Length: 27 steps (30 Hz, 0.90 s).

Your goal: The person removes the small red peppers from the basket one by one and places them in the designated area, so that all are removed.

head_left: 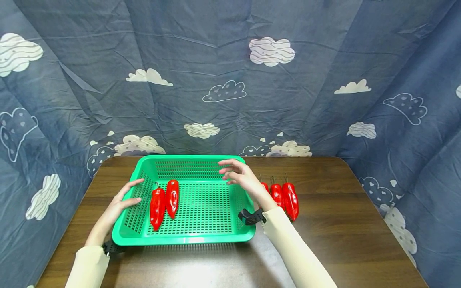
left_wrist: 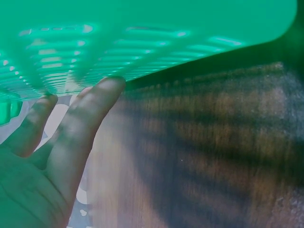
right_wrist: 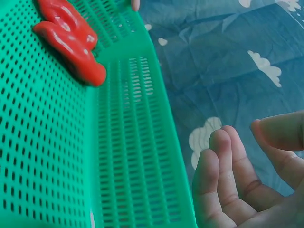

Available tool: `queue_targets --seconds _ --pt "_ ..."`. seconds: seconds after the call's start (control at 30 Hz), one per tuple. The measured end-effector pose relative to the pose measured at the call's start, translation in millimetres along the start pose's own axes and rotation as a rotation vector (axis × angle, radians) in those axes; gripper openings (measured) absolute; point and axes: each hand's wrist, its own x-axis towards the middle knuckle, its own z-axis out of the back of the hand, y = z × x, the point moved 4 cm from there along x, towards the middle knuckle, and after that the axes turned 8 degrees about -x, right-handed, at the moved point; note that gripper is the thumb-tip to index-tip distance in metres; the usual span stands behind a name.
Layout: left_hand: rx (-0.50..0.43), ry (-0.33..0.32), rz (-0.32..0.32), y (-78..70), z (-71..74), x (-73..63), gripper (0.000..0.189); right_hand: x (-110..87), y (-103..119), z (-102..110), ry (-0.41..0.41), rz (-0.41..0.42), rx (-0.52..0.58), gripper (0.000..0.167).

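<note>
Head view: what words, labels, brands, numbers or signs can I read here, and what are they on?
None can be read in any of the three views.
Green basket: no lettering or label shows.
Red peppers: no sticker or writing shows.
Backdrop cloth: only cloud drawings with wavy lines, dots and hearts; no words.
Black wristbands: too small to tell whether they bear any marking.

no text, label, brand, number or sign can be read in any view.
</note>
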Motion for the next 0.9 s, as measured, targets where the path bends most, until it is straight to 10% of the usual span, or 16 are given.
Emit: queue_targets --seconds 0.9 --pt "-0.001 0.002 0.002 -0.2 -0.1 -0.1 0.059 30.4 -7 -67 0.060 -0.073 0.038 0.036"
